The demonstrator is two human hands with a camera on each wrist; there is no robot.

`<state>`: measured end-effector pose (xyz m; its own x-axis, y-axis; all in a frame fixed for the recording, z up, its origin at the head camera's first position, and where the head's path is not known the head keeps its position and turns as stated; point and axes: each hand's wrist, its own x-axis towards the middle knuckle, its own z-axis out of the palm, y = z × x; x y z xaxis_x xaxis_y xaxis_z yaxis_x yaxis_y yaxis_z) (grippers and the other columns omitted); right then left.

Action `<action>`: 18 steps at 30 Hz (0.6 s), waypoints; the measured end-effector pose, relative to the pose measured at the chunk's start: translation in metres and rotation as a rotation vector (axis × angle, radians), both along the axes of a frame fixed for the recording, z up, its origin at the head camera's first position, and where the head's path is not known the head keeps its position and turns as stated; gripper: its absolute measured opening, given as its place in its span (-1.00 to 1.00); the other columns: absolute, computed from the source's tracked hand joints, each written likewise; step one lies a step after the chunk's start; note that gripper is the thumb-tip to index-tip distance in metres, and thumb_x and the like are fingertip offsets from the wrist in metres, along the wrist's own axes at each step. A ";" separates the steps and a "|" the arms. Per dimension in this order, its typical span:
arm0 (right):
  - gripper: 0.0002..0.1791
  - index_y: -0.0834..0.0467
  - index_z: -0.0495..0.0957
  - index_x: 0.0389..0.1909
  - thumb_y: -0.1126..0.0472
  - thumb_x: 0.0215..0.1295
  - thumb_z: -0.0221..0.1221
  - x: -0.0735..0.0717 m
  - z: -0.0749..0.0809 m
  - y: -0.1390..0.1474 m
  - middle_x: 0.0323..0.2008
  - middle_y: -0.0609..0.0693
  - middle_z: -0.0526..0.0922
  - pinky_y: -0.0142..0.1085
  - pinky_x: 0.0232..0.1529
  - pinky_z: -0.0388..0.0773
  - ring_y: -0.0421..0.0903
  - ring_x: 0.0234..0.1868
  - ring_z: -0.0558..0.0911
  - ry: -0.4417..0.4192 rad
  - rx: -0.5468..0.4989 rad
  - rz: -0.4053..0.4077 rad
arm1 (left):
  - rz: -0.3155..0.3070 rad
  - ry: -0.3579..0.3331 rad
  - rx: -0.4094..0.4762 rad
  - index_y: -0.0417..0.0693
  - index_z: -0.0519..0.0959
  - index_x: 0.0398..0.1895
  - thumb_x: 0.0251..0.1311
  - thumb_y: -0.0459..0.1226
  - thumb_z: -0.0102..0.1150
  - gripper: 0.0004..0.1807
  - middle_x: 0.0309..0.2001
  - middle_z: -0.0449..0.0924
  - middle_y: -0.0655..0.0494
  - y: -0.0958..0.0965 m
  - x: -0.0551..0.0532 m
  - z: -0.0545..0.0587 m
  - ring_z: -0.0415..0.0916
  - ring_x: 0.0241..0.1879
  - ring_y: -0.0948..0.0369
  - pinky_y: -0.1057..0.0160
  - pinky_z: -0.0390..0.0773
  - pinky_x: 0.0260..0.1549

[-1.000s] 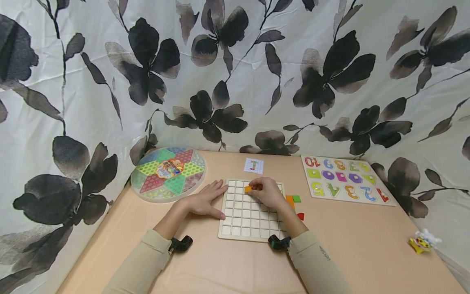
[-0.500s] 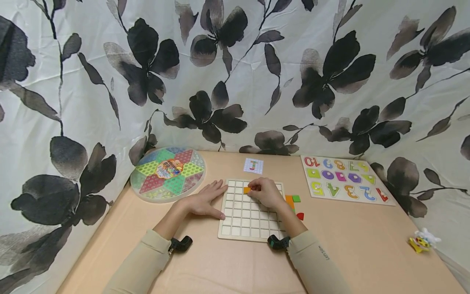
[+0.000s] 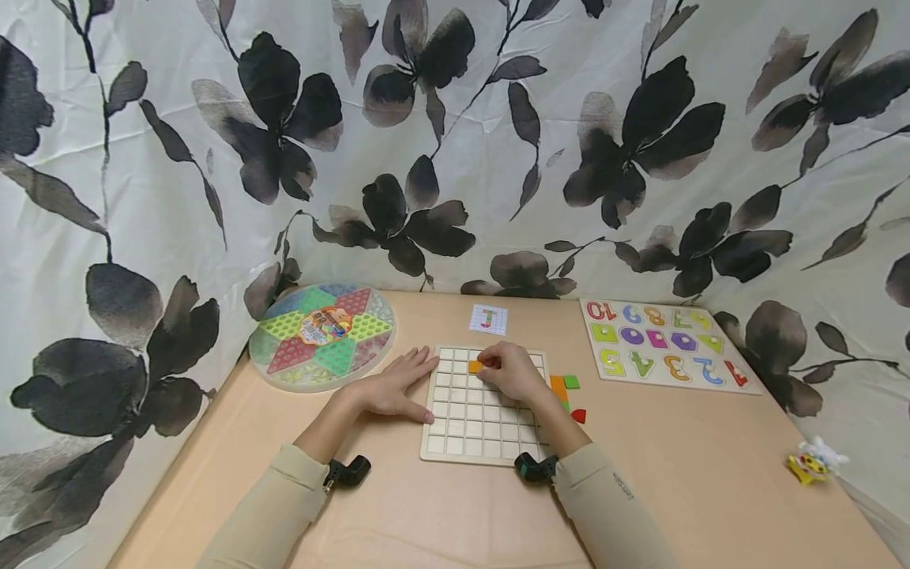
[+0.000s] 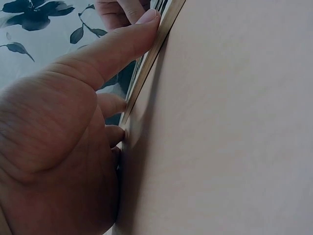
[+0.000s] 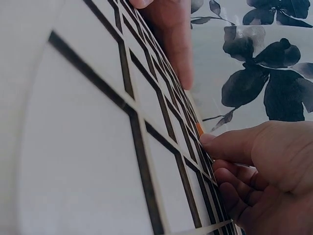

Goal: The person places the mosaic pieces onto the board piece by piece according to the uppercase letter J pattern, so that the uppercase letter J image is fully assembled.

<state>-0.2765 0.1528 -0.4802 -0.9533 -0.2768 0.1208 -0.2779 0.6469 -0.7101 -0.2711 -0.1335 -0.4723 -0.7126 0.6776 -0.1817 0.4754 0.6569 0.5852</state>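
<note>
On board (image 3: 465, 431), right grip (image 3: 510, 371) pinches orange tile (image 3: 474, 367)

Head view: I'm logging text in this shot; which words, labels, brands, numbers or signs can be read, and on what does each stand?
"10 9 8 7 6": far row, number board
"5 4 3 2 1": near row, same board
"J": coloured figure on the white card
Round board: centre lettering too small to read
Right sleeve: lettering too blurred to read
Grid board: none visible
</note>
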 end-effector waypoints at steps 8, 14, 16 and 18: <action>-0.75 0.25 0.76 -0.05 0.31 0.26 0.43 -0.002 0.001 -0.001 -0.25 0.02 0.66 -0.28 -0.15 0.53 -0.09 -0.26 0.53 -0.003 -0.021 0.010 | 0.006 0.006 -0.010 -0.02 -0.08 0.72 0.14 0.24 0.42 0.25 0.71 -0.39 -0.15 -0.001 -0.002 0.000 -0.49 0.69 -0.11 -0.17 -0.33 0.64; -0.68 0.29 0.72 0.05 0.29 0.31 0.40 -0.001 0.010 0.007 -0.13 0.10 0.71 -0.28 -0.14 0.56 -0.08 -0.19 0.59 -0.022 -0.046 0.053 | -0.003 0.003 -0.013 -0.02 -0.09 0.72 0.13 0.24 0.42 0.26 0.71 -0.39 -0.16 0.001 -0.003 -0.001 -0.49 0.69 -0.12 -0.18 -0.33 0.64; -0.65 0.31 0.70 0.09 0.28 0.32 0.39 0.001 0.018 0.012 -0.07 0.17 0.72 -0.28 -0.14 0.58 -0.06 -0.16 0.61 -0.008 -0.067 0.071 | -0.004 0.004 -0.012 -0.02 -0.09 0.72 0.13 0.25 0.42 0.27 0.71 -0.39 -0.16 0.001 -0.003 -0.001 -0.49 0.69 -0.12 -0.18 -0.34 0.64; -0.65 0.30 0.70 0.10 0.27 0.34 0.38 0.003 0.027 0.017 -0.03 0.22 0.72 -0.28 -0.16 0.59 -0.04 -0.16 0.62 0.011 -0.087 0.076 | -0.006 0.005 -0.009 -0.03 -0.09 0.72 0.13 0.24 0.42 0.27 0.71 -0.39 -0.17 0.001 -0.002 0.000 -0.49 0.69 -0.13 -0.18 -0.34 0.64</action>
<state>-0.2738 0.1698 -0.4536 -0.9284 -0.3361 0.1584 -0.3321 0.5596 -0.7593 -0.2736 -0.1323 -0.4727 -0.7095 0.6800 -0.1848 0.4820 0.6596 0.5767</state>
